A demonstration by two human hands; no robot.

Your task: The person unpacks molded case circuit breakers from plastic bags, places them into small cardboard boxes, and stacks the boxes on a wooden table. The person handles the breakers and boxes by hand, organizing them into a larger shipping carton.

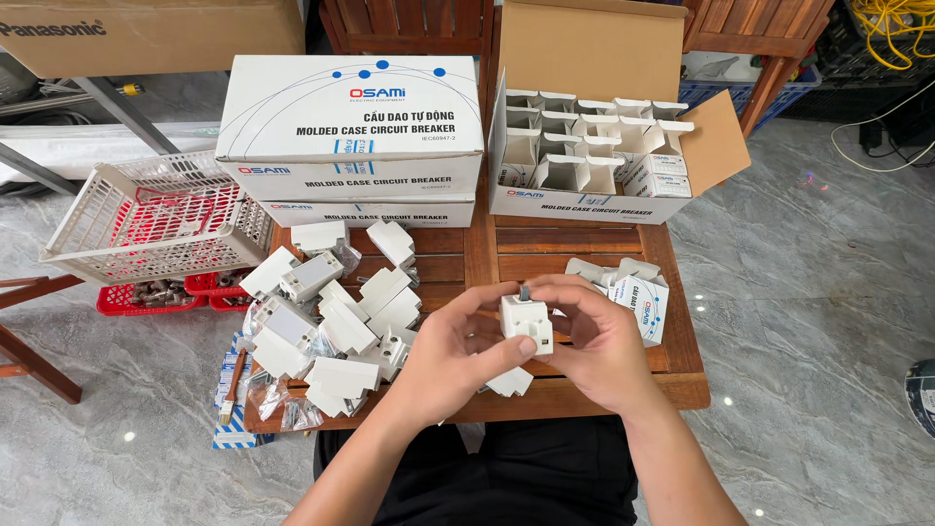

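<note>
Far left, a white plastic basket (156,219) rests tilted over red trays (161,292). Right of it, a pile of white breakers (336,321) covers the left side of the wooden table (575,248). At the near middle, the left hand (453,356) and right hand (594,341) hold one white breaker (527,324) between them, fingers clamped on it. Just right lies a small open carton (638,297); far right, an open box (594,146) of cartons.
</note>
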